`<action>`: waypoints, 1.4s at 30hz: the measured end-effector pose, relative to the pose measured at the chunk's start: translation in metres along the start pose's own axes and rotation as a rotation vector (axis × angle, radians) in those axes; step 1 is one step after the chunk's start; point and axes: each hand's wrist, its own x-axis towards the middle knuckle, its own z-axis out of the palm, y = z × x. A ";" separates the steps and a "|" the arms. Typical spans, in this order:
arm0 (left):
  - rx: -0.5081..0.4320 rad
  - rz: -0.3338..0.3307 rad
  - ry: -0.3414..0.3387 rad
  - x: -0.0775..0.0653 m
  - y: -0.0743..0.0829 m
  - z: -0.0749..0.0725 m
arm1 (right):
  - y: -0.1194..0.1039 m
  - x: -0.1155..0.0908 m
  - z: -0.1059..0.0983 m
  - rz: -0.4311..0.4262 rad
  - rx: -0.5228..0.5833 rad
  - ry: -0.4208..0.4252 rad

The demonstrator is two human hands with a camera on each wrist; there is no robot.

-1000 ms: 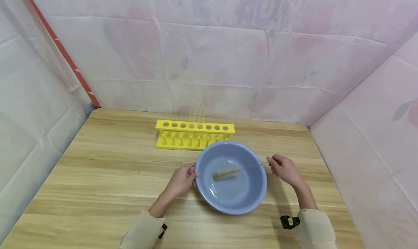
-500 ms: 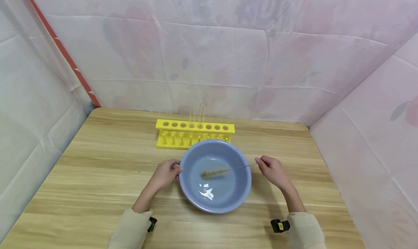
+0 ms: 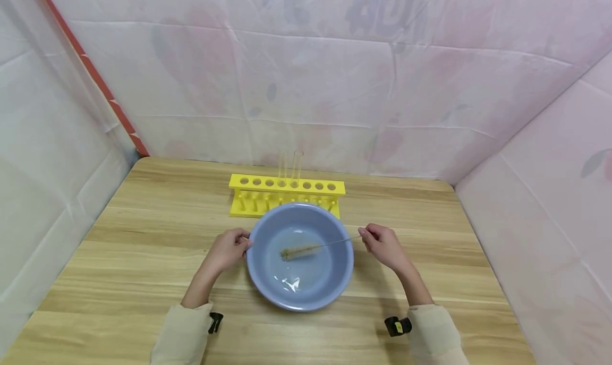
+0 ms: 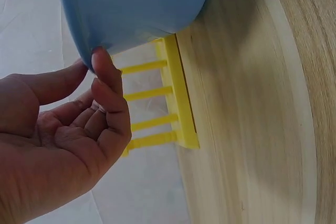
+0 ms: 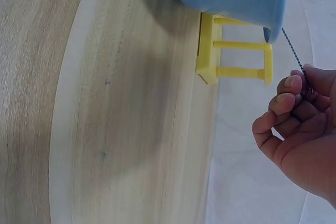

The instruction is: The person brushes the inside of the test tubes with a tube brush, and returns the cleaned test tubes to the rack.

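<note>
Here, at a wooden table (image 3: 162, 248) amid cloth walls (image 3: 334, 83), left fingers (image 4: 111, 100) grip basin (image 3: 269, 232); right fingers (image 5: 283, 104), brush (image 3: 299, 252)

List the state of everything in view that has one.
left hand: pinching the rim of the basin
right hand: pinching the handle end of the brush
basin: upright, what looks like liquid inside
brush: bristle end inside basin, thin handle out past the rim toward right hand
rack: upright, partly hidden by basin, two of eight holes filled
test tubes: in adjacent rack holes, contents too faint to tell
</note>
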 end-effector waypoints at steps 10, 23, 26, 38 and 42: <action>-0.004 -0.007 -0.023 0.001 -0.003 -0.004 | 0.006 0.001 0.006 0.016 -0.024 -0.005; -0.024 -0.018 -0.028 0.004 -0.003 -0.004 | -0.007 0.001 0.000 0.011 -0.037 -0.013; -0.022 -0.026 -0.021 0.004 -0.002 -0.004 | -0.023 -0.002 -0.003 0.024 -0.020 -0.019; 0.029 -0.009 -0.002 0.008 -0.002 -0.007 | -0.033 -0.002 -0.008 0.072 0.028 -0.055; 0.052 0.005 0.034 0.012 0.000 -0.013 | -0.033 -0.001 -0.008 0.095 0.041 -0.063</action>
